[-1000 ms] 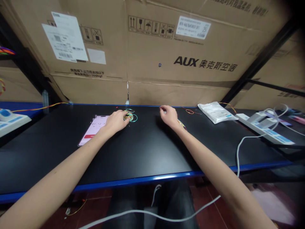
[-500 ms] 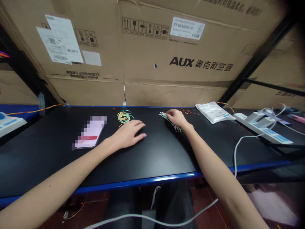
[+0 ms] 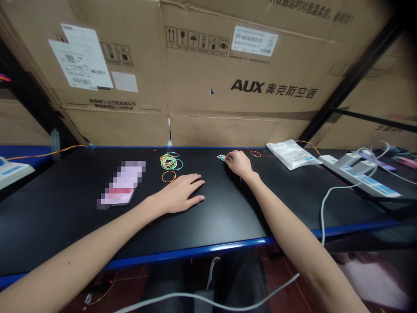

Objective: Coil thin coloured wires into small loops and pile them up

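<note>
Big cardboard boxes [image 3: 208, 74] stand in a wall behind the desk, with black letters and white labels on them. The black desk [image 3: 65, 234] has a blue edge. A white power strip [image 3: 358, 178] with white cables lies on the desk at the right side, and a white plastic bag [image 3: 292, 154] lies just left of it. A phone [image 3: 122, 184] lies flat on the left part of the desk, and its screen is blurred. The left hand [image 3: 179, 194] is open and rests flat on the desk, holding nothing. Just past its fingers lies a pile of colored wire loops [image 3: 168, 162], with an orange wire loop [image 3: 168, 176] by itself below the pile. The right hand [image 3: 237, 164] is curled and grips a small bunch of thin wires [image 3: 223, 158], and their tips poke out to the left.
</note>
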Demonstrator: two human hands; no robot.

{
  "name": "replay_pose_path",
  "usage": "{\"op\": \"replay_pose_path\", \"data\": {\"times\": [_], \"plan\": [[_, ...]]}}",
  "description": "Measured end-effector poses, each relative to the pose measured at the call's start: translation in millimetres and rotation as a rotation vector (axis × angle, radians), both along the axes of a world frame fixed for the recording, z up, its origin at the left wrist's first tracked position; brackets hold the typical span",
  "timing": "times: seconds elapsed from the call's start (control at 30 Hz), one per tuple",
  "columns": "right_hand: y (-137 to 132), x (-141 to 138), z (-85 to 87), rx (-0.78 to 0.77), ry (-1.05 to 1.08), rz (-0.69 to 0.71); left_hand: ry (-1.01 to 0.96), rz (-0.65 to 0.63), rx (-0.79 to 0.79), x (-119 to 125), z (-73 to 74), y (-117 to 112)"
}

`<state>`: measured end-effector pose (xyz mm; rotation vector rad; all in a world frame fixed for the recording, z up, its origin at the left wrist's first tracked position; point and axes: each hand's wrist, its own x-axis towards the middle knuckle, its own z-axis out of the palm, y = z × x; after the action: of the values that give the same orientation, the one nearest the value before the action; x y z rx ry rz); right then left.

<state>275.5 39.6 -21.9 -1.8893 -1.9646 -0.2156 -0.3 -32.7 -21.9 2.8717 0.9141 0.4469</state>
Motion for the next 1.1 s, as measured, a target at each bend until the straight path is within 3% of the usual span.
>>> {"op": "replay_pose_path", "data": {"times": [0.13,0.23,0.33,0.43,0.6,0.7,0.9,1.1], "plan": [[-3.5,6.4,11.1,0.041,0.131,-0.014,-0.020,0.005,-0.016,0.6,-0.6,-0.1],[-7.8,7.6,21.4,0.179,0.275,0.012,-0.005,0.008,-0.009,1.2,-0.1,-0.3],[-12.4,2.2,29.9,0.340,0.423,0.110,0.016,0.006,-0.002,1.6,1.0,-1.2],[-15.8,-9.9,34.0,0.397,0.654,0.230,0.014,0.006,0.002,2.0,1.1,-2.3],[-22.5,-43.2,29.0,0.167,1.203,0.376,-0.152,0.077,-0.062,6.1,-1.1,-1.5],[-31.8,-67.8,24.2,0.022,1.378,0.458,-0.335,0.137,-0.144,10.4,-0.9,1.9],[-51.4,-100.8,20.8,-0.144,1.491,0.582,-0.516,0.205,-0.280,15.4,5.7,6.1],[-48.4,-96.7,17.6,-0.181,1.506,0.547,-0.578,0.273,-0.342,14.3,10.7,5.7]]}}
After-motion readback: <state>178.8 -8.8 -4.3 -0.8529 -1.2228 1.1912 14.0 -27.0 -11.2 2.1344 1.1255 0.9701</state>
